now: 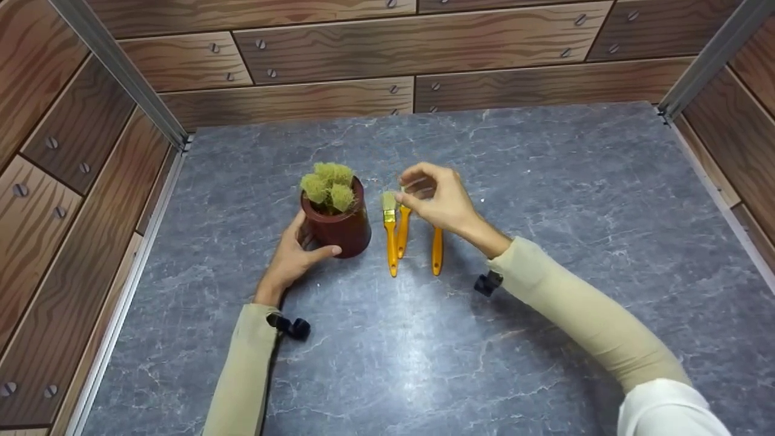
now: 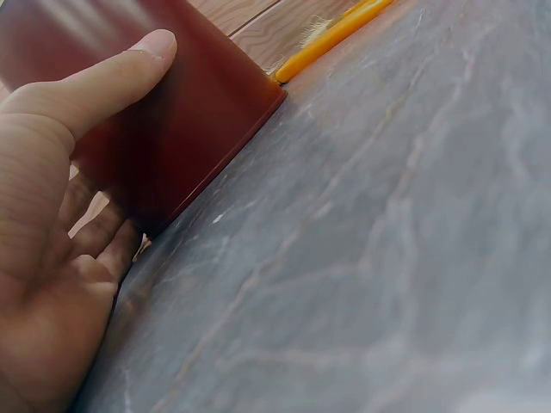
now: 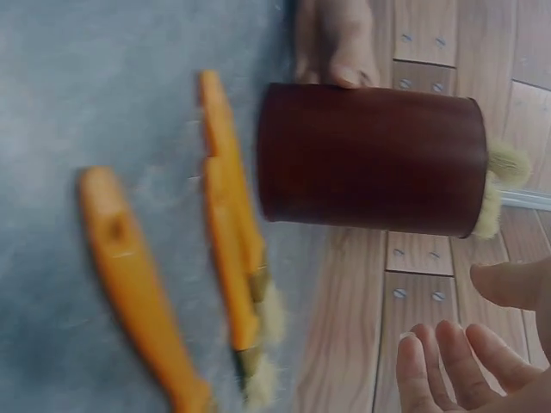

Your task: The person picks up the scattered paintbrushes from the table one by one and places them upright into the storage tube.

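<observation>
A dark red cylindrical cup [image 1: 339,236] stands upright on the table, with several paintbrushes in it, bristles [image 1: 327,181] up. My left hand [image 1: 293,257] grips the cup from its near left side; in the left wrist view the thumb [image 2: 120,82] lies across its wall. To the right of the cup, my right hand [image 1: 445,197] hovers over the loose paintbrushes with fingers loosely bent and nothing between them. Beneath and beside it lie a paintbrush [image 1: 391,236], a second paintbrush [image 1: 402,233] and a third paintbrush [image 1: 437,251], all orange-handled; the hand hides the third one's bristles.
The table [image 1: 387,363] has a grey marble-look top. Wood-patterned panels [image 1: 418,45] rise at the back and both sides, joined by metal corner posts [image 1: 121,72].
</observation>
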Motion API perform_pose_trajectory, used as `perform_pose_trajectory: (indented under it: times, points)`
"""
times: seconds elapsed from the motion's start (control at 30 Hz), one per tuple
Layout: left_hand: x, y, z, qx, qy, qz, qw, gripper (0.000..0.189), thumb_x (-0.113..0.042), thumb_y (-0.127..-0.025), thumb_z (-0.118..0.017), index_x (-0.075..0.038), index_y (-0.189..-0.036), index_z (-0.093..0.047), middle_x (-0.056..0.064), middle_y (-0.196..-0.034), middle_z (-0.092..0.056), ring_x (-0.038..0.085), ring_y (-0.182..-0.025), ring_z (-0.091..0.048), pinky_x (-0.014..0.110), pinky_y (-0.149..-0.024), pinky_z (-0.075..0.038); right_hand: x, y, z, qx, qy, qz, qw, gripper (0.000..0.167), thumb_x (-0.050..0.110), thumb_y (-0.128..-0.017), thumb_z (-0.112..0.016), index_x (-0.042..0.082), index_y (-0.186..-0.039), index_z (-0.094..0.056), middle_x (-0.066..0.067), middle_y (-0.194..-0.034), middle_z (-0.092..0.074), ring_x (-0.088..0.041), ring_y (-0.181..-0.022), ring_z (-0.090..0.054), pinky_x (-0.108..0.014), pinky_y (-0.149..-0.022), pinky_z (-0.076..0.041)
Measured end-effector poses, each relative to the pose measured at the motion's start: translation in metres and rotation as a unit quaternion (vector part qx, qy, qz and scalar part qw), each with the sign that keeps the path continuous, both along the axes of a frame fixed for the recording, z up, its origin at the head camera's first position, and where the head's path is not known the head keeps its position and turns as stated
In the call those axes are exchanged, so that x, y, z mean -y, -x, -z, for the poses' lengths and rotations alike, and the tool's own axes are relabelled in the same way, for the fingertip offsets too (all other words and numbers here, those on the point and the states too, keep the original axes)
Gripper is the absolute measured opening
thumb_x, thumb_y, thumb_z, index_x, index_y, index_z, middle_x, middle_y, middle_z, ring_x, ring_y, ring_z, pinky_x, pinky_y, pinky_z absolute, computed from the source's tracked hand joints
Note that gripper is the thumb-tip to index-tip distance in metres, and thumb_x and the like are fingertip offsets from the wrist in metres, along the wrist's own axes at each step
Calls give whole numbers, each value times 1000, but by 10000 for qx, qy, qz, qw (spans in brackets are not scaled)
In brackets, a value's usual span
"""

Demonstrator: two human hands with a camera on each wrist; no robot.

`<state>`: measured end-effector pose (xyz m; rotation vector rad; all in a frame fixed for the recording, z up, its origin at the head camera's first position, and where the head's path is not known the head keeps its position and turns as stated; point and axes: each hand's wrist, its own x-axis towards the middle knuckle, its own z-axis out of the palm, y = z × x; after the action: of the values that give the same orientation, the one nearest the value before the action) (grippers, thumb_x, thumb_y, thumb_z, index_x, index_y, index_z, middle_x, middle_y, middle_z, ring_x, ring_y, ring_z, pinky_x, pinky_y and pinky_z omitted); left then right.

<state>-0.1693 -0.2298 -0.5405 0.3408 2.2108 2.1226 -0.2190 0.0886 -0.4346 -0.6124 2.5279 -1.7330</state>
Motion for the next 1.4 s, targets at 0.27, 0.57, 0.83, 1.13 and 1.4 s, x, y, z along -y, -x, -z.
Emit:
perform_pose_trajectory:
  times: [0.27,0.57,0.83,1.13,1.4]
  points:
    - [-1,1,-1,-4,-14,30,10000,105,-10,-85,-92,-26,-169,-32,2,-164,-50,21,-154,-45,38,-129,-36,-23,-7,22,241,-713,123,9971,35,11,-91,-85,-5,-120,-73,-19,-116,-75,-34,-102,-75,-47,-93,-64]
    - [-1,1,2,16,-147,62,9999,108,-4,-85,-91,-24,-171,-28,4,-168,-46,23,-157,-40,40,-131,-33,-42,-10,42,574,-1083,211,9922,39,8,-86,-88,-9,-117,-72,-22,-110,-76,-35,-97,-76,-37,-85,-67]
    - [-1,1,1,47,-125,43,9999,107,-5,-85,-91,-25,-170,-30,2,-165,-49,19,-155,-43,37,-130,-35,-52,-13,54,491,-1558,276,9862,31,9,-82,-92,-5,-101,-73,-19,-96,-76,-28,-85,-74,-36,-80,-66]
    - [-2,2,1,73,-139,46,9999,105,-2,-84,-91,-21,-169,-32,6,-164,-50,24,-155,-44,39,-130,-35,-55,-14,59,618,-1962,495,9774,31,17,-79,-97,1,-93,-75,-12,-90,-76,-21,-78,-72,-32,-72,-64]
    - [-1,0,0,62,-132,23,9999,105,-3,-84,-91,-22,-169,-32,4,-163,-51,22,-153,-45,38,-129,-36,-56,-13,59,985,-1782,669,9768,31,15,-77,-98,2,-97,-77,-11,-92,-78,-18,-79,-72,-25,-70,-61]
